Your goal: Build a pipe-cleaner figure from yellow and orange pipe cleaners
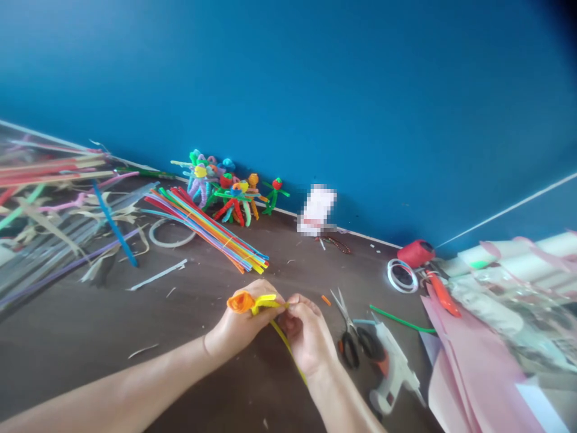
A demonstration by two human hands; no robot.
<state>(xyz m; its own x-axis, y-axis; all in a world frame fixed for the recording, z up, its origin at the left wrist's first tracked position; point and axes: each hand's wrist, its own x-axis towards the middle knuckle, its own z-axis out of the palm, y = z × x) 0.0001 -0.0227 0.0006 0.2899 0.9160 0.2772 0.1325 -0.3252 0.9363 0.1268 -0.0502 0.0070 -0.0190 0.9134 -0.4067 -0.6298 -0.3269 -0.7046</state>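
Note:
My left hand (234, 331) is closed around a small pipe cleaner piece, its wound orange end (241, 302) poking out at the left. A yellow pipe cleaner (265, 300) is bent against that orange part. Just to the right, my right hand (309, 331) pinches the yellow pipe cleaner between thumb and fingers. One long yellow length (288, 346) hangs down between the hands and passes behind my right wrist. A short orange scrap (326, 300) lies beside the right hand, near the open scissors (349, 331).
A bundle of coloured pipe cleaners (216, 231) lies beyond my hands, with several pipe cleaner figures (234, 189) behind it by the wall. A glue gun (394, 367), a green pipe cleaner (401, 319) and pink sheets (469, 361) are at right. Loose strips (58, 210) clutter the left.

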